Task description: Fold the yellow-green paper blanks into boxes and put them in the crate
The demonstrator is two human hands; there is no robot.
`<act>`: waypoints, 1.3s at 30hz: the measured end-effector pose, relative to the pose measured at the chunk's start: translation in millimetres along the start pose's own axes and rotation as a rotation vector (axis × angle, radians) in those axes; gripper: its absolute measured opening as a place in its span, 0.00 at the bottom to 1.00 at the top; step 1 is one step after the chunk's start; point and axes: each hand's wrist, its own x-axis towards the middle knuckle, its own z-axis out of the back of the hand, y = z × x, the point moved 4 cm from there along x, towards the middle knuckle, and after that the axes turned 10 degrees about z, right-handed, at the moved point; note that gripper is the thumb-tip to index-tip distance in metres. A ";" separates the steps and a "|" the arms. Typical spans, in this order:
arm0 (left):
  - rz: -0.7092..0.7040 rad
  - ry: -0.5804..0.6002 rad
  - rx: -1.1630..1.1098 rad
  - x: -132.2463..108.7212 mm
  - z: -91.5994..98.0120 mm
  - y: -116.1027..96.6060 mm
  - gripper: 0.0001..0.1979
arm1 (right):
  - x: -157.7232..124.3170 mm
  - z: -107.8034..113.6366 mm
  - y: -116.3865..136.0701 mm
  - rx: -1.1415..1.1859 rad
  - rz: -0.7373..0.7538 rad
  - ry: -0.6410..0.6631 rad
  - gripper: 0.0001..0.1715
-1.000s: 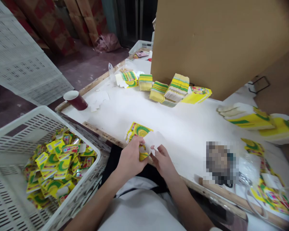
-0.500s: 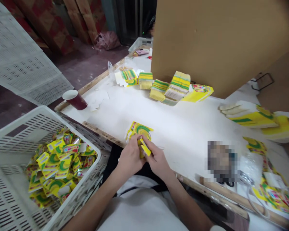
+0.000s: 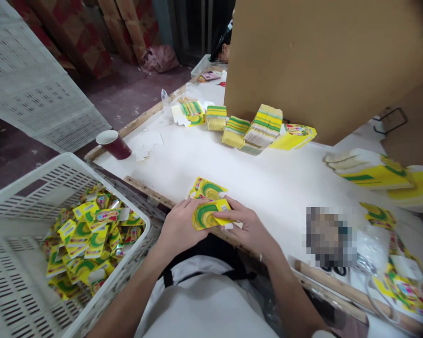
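Observation:
A flat yellow and green carton (image 3: pixel 207 215) with a barcode at its right end is held between my two hands at the table's front edge. My left hand (image 3: pixel 183 224) grips its left end, with the fingers mostly behind it. My right hand (image 3: pixel 253 226) has its fingers closed over the right end, and small white flaps show under them. Just beyond my hands, more yellow cartons (image 3: pixel 206 186) lie flat on the white table (image 3: pixel 183 157), partly covered by the held one.
To my left a white plastic crate (image 3: pixel 148 220) holds many filled yellow packs (image 3: pixel 88 239). A dark red cup (image 3: pixel 114 144) stands at the table's left corner. Carton stacks (image 3: pixel 266 123) line the back before a large cardboard box (image 3: pixel 313 65). More cartons (image 3: pixel 373 171) lie at right.
The carton in my hands was folded and edge-on; now its broad printed face with the barcode shows. My right hand has moved right and the hands are farther apart.

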 end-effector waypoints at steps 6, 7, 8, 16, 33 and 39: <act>-0.002 -0.033 0.018 -3.0 2.1 -1.9 0.21 | 1.1 -2.0 2.1 0.080 -0.001 -0.159 0.16; 0.004 -0.030 0.023 -4.0 2.2 -1.9 0.21 | 0.6 -6.7 1.2 0.085 0.002 -0.165 0.17; 0.011 -0.014 0.025 -4.9 1.9 -1.9 0.21 | 0.3 -12.3 0.3 0.088 0.003 -0.154 0.18; 0.159 0.018 0.159 -21.4 34.7 39.9 0.23 | 1.1 -38.3 -5.2 -0.133 -0.042 -0.175 0.42; 0.279 -0.042 0.087 -21.9 16.3 86.8 0.25 | 0.6 -22.1 -33.8 -0.630 -0.240 -0.162 0.29; 0.276 -0.023 -0.014 -16.1 9.3 75.5 0.22 | 2.4 -22.7 -33.2 -0.596 -0.262 -0.180 0.25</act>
